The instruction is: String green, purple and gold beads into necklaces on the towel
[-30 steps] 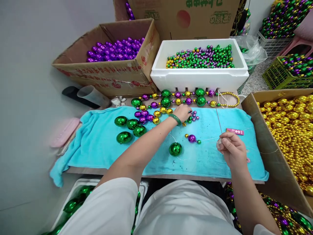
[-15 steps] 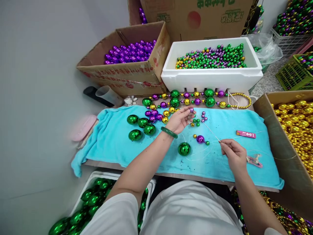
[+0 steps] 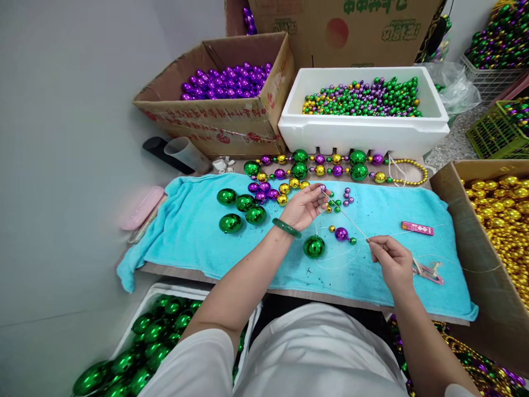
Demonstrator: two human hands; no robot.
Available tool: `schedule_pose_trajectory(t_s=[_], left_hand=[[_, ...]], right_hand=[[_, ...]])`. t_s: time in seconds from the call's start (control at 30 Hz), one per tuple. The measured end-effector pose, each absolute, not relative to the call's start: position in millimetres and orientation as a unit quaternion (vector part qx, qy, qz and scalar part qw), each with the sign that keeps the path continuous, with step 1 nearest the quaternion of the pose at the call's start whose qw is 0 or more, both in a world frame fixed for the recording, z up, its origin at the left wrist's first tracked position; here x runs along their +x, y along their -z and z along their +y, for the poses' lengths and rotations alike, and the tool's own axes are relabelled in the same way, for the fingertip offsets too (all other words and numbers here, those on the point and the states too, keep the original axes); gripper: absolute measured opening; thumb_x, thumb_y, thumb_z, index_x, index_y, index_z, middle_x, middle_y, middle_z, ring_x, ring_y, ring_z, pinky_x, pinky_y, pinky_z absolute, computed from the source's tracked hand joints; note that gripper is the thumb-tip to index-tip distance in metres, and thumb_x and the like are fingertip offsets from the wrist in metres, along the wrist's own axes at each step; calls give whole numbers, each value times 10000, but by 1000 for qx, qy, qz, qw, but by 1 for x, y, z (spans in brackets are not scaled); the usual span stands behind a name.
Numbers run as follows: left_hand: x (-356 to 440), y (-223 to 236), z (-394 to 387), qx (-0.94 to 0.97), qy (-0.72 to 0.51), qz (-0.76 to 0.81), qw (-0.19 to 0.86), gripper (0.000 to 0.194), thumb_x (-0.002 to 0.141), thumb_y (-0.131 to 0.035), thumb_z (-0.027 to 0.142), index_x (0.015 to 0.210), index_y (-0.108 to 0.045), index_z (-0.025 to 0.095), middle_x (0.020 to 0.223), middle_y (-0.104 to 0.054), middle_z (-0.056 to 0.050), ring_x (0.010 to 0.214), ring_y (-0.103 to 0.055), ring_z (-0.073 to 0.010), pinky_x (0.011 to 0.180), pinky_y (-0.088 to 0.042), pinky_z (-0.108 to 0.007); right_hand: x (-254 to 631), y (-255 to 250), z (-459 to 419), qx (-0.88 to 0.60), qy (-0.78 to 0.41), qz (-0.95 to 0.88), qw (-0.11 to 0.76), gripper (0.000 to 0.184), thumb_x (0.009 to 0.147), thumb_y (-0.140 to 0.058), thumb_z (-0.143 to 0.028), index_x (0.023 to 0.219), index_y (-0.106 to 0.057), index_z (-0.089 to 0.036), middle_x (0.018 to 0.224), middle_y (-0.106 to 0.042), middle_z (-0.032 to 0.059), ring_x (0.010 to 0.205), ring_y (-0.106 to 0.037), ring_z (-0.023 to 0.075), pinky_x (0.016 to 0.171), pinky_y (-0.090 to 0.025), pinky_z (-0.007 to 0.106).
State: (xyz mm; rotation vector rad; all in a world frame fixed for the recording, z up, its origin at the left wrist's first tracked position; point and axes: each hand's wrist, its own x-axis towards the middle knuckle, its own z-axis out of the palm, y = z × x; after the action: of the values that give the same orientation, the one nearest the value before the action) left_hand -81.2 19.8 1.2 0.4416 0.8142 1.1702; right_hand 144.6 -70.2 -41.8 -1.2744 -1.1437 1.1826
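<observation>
My left hand [image 3: 306,206] pinches a small purple bead [image 3: 323,188] over the blue towel [image 3: 194,242]. In my right hand [image 3: 390,256] is a long thin needle [image 3: 347,214], its far tip reaching the bead. Below it lie a large purple bead [image 3: 341,234] with a small gold and a small green bead beside it, and a big green bead [image 3: 314,247] on clear thread. Small purple beads [image 3: 349,196] sit right of my left hand; big green beads [image 3: 245,202] and purple beads [image 3: 261,195] lie to its left.
A bead garland [image 3: 338,171] runs along the back, before a white foam box [image 3: 363,129] of small beads. Cardboard boxes hold purple beads [image 3: 231,82] and gold beads [image 3: 502,204]. A pink thread clipper [image 3: 432,273] and a small pink box [image 3: 417,227] lie on the right.
The needle's tip has come up to the purple bead in my left hand, and my right hand has shifted slightly left. The whole view has tilted a little.
</observation>
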Motion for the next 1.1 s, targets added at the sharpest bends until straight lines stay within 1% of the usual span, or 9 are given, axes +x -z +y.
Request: schedule_pose_trajectory(t_s=[0.37,0.5,0.6,0.7,0.8,0.87,0.97,1.03,1.1], left_hand=[[-81,3,16,171,-552,355,735,114,781,-639,93,863,-594,156,824,-708,-43,675,-657,-108,614,-508,-217],[-82,4,16,159,-560,345,737,115,780,-655,141,870,-586,159,837,-707,-48,699,-662,-118,645,-513,-235],[-78,5,15,170,-583,354,712,164,747,-684,150,862,-568,166,836,-700,-35,696,-652,-111,651,-501,-233],[-68,7,8,218,-607,383,662,269,685,-726,130,882,-551,185,846,-687,-4,690,-630,-101,642,-474,-221],[-63,12,0,329,-561,435,622,355,669,-742,148,973,-569,214,845,-671,-3,736,-616,-130,649,-452,-234],[-69,18,-4,431,-515,498,550,297,687,-738,176,956,-618,214,866,-656,-25,809,-601,-160,714,-449,-258],[-90,27,-4,519,-481,598,377,134,724,-705,191,852,-672,212,915,-613,-53,923,-553,-206,878,-411,-299],[-104,33,-1,531,-456,645,307,143,725,-691,176,863,-674,212,953,-587,-66,993,-525,-240,959,-369,-331],[-113,41,3,538,-415,675,288,205,692,-712,163,888,-666,203,988,-570,-80,1043,-508,-271,1004,-339,-364]], right_hand=[[141,40,-70,-532,-496,-469,501,127,774,-648,-292,769,-675,-169,511,-494,-36,484,-433,85,463,-349,224],[140,39,-69,-535,-494,-469,499,132,774,-647,-295,771,-672,-166,512,-499,-35,483,-437,87,463,-349,226],[139,40,-70,-534,-495,-469,499,138,780,-646,-302,778,-670,-165,518,-500,-35,485,-435,86,466,-347,227],[137,45,-70,-537,-499,-467,495,150,790,-644,-313,796,-668,-165,522,-487,-40,493,-428,84,475,-345,227],[134,50,-70,-538,-506,-462,491,171,801,-640,-328,831,-667,-162,537,-500,-34,515,-443,91,491,-353,233],[133,53,-70,-538,-512,-453,493,185,810,-636,-336,860,-666,-161,547,-514,-29,519,-448,96,487,-349,235],[135,57,-69,-536,-518,-436,505,189,811,-641,-341,870,-661,-162,561,-528,-24,510,-443,94,465,-328,230],[138,57,-68,-534,-520,-427,512,184,803,-654,-340,861,-657,-166,567,-535,-23,509,-447,93,454,-317,225],[139,58,-67,-533,-522,-422,515,181,798,-663,-341,858,-656,-171,566,-536,-26,508,-449,92,449,-311,220]])
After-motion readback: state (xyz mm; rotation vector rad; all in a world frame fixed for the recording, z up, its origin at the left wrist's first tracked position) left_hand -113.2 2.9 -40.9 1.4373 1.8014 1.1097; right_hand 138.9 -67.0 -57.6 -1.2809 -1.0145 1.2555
